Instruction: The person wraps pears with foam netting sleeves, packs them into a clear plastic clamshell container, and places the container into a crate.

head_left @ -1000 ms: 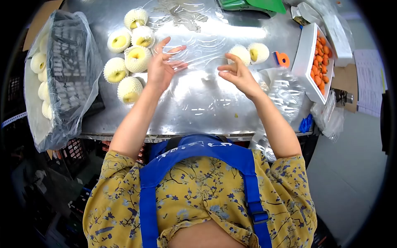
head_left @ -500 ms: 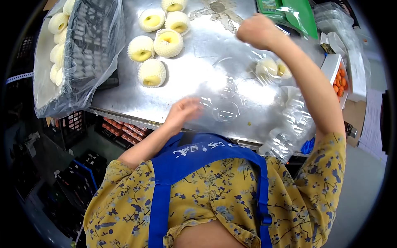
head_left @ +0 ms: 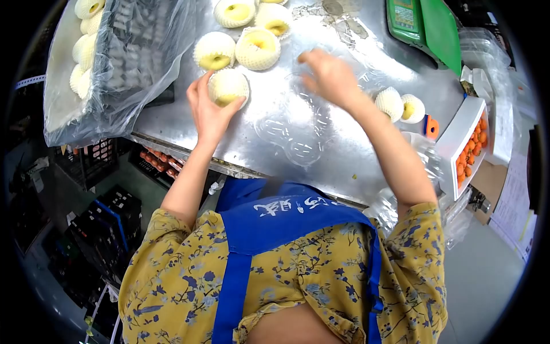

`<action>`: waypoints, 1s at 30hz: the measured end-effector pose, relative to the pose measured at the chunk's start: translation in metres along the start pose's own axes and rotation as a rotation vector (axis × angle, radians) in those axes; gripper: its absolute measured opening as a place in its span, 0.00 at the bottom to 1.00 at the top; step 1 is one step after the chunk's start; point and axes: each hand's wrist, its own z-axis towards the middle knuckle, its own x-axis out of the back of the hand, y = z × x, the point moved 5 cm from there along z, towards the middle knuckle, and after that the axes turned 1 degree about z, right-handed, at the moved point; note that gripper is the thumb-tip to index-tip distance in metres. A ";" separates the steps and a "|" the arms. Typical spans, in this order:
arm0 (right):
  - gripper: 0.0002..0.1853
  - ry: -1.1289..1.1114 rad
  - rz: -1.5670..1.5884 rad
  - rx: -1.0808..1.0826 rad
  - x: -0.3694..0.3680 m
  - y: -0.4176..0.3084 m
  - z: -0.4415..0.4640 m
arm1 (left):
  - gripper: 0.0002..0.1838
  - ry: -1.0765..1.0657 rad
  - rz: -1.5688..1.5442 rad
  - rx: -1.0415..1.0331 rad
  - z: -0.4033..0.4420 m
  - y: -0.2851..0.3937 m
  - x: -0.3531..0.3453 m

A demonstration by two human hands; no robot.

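On a silver metal table [head_left: 344, 143], the left hand [head_left: 209, 112] cups a round yellow fruit in white netting [head_left: 229, 87]; the right hand [head_left: 331, 79], half-curled near clear, lobed plastic packaging [head_left: 301, 135], has an unclear grip.

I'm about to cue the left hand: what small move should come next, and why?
Probably lift the nearest netted fruit with the left hand toward the clear plastic tray: that hand's thumb and fingers rest against the fruit's sides, and the tray lies nearby on the metal table with no fruit visible in it.
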 end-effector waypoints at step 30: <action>0.47 0.203 0.867 -0.193 -0.003 -0.053 -0.105 | 0.35 -0.854 -1.274 0.698 -0.075 0.091 -0.045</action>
